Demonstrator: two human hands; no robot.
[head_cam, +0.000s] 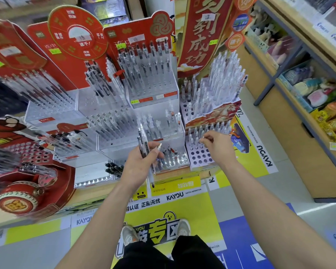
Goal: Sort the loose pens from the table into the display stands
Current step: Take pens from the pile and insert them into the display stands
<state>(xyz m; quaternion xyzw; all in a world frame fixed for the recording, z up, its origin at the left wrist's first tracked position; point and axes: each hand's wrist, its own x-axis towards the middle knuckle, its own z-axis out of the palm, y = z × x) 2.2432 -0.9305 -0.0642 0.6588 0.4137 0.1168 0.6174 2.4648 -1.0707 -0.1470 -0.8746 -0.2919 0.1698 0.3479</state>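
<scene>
My left hand [142,162] grips a bundle of several pens [145,150], their ends sticking up above the fingers and down below the palm. My right hand [217,146] hovers over the white stand with round holes [199,157] at the right, its fingertips pinching the top of a pale pen [202,137] standing in that stand. Clear tiered display stands [153,117] hold upright pens in front of both hands. A small cluster of dark pens [113,168] lies low between the stands to the left of my left hand.
Red cardboard backboards [140,35] rise behind the stands. A red drum-shaped display [17,199] sits at the left. A wooden shelf unit [299,94] with plush goods stands at the right. My feet [155,232] are on yellow floor graphics at the table's front edge.
</scene>
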